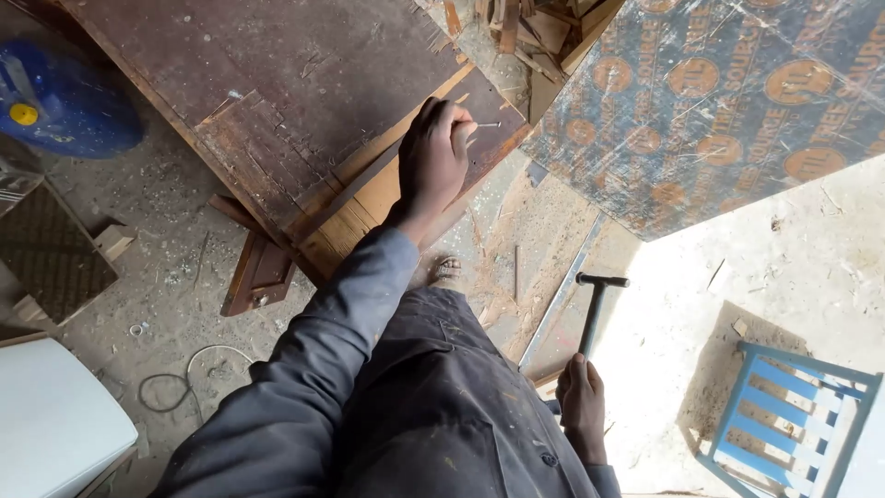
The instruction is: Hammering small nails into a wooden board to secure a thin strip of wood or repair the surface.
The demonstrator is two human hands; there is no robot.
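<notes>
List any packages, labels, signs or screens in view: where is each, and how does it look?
Printed sheet: upper right, leaning over the sandy floor; a large flat panel, dark blue-grey, covered with repeated orange oval logos and lettering, scratched.
Blue drum: upper left corner; round, with a small yellow cap; no label visible.
No screens or packages in view.

One nail [487, 124], one hammer [595, 309], two hands [433, 161].

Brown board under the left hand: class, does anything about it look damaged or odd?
Yes. The brown board is scratched, its edge near the left hand splintered. Wood scraps lie heaped beyond it.
</notes>
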